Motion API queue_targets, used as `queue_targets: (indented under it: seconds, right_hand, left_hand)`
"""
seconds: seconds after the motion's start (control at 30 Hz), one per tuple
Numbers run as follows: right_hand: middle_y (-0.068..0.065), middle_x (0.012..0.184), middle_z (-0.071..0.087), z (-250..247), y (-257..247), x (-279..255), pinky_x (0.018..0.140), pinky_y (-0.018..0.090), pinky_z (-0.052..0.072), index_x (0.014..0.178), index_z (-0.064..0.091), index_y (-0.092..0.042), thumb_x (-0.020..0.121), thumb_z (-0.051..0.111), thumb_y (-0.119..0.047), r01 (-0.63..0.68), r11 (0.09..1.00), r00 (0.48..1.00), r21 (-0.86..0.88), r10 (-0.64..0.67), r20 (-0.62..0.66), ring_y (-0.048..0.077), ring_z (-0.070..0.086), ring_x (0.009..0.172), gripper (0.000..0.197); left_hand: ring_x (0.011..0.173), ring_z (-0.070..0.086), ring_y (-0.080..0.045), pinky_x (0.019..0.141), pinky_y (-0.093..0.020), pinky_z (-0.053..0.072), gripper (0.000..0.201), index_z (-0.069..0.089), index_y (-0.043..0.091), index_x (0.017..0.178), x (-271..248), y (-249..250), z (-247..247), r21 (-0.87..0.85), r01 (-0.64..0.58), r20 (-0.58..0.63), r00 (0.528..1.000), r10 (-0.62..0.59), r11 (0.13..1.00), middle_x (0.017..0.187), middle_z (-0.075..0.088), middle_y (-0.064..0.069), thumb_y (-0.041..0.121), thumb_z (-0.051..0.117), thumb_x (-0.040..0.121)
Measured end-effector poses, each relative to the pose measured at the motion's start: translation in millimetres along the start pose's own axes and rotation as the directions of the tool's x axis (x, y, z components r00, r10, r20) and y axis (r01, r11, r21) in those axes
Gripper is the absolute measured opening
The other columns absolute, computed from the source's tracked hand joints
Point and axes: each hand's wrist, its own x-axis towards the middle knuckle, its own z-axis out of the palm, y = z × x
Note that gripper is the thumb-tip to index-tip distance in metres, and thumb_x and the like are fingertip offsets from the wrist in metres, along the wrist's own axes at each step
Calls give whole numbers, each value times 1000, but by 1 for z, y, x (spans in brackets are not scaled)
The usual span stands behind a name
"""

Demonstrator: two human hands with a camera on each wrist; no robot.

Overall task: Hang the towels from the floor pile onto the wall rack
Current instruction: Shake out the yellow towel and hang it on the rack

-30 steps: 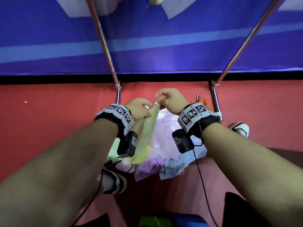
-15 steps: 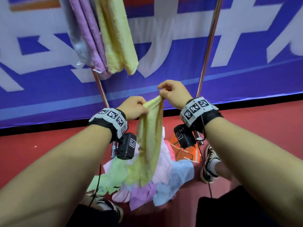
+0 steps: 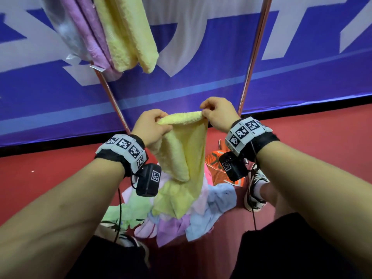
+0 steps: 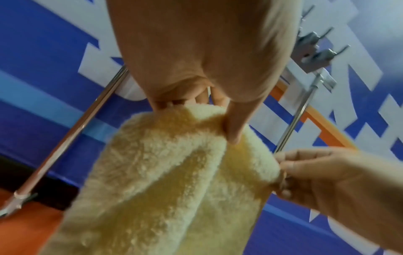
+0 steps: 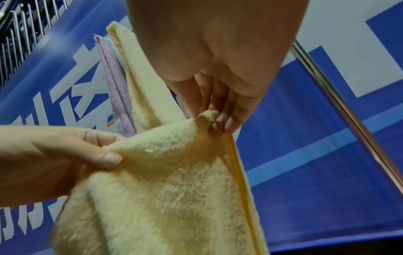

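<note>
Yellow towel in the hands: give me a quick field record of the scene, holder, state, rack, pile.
held item: yellow towel, top edge stretched between both hands, rest hanging down
left hand: grips the towel's left end
right hand: pinches the towel's right corner
already hung: yellow hung towel beside purple hung towel, upper left
rack poles: metal, in front of the blue banner
floor pile: green, purple, blue, pink towels on the red floor

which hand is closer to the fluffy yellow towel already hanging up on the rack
Left. The left hand is below that hung yellow towel; the right hand is lower right, farther away.
</note>
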Motion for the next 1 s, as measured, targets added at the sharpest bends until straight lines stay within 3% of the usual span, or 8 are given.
queue_targets:
  seconds: [0.23,0.33,0.4,0.5,0.6,0.73,0.83,1.0]
  right_hand:
    - [1,80,62,49,21,6,66,22,40,101,68,-11,81,65,-10,-10,997,936,-79,37,350,12,54,69,21]
    - [8,105,64,73,22,12,86,20,44,125,56,-5,79,70,-5,-65,995,900,75,26,434,14,58,93,48]
    - [15,104,63,85,24,14,90,30,47,120,57,-4,79,67,5,-147,956,878,254,8,478,19,58,94,43]
    - [10,80,61,95,32,21,79,32,48,84,64,-10,80,63,9,-192,917,884,351,6,468,17,56,76,19]
    - [1,66,61,101,36,29,72,26,47,69,63,-13,78,67,1,-189,893,914,408,9,405,9,55,65,17]
    - [0,62,57,108,38,38,70,32,45,65,59,-15,83,62,2,-184,897,935,401,34,353,14,52,63,24]
    - [6,68,54,109,39,35,70,36,43,67,55,-17,80,60,-8,-183,883,942,433,32,334,21,49,69,17]
    - [1,63,47,105,37,27,49,13,38,70,50,-16,90,54,3,-170,894,953,415,41,301,1,43,49,27]
  left_hand:
    - [70,55,-6,66,-10,43,23,67,18,93,21,-30,30,-123,15,54,998,-9,992,82,63,1,2,73,77]
    - [73,57,-6,73,-12,45,27,66,19,92,24,-47,39,-157,5,71,997,6,988,82,64,4,-3,69,77]
    - [74,58,-6,77,-17,46,29,66,18,93,26,-57,44,-183,-7,92,995,25,983,81,63,8,-5,68,76]
    - [66,54,1,72,-16,45,28,66,17,94,35,-62,48,-189,-25,107,993,46,982,77,59,12,-4,70,75]
    - [55,49,7,65,-11,43,31,64,20,94,47,-66,48,-194,-31,98,994,51,980,75,57,10,-3,70,74]
    - [56,51,4,61,-12,44,40,62,18,104,57,-77,43,-210,66,176,984,-29,975,79,59,8,-8,68,74]
    - [69,58,-10,67,-24,49,46,57,16,115,56,-83,40,-319,206,332,939,-95,925,85,62,-2,-7,69,76]
    - [80,65,-18,83,-34,52,61,53,9,128,48,-90,44,-409,353,467,873,-138,841,87,68,-8,17,71,70]
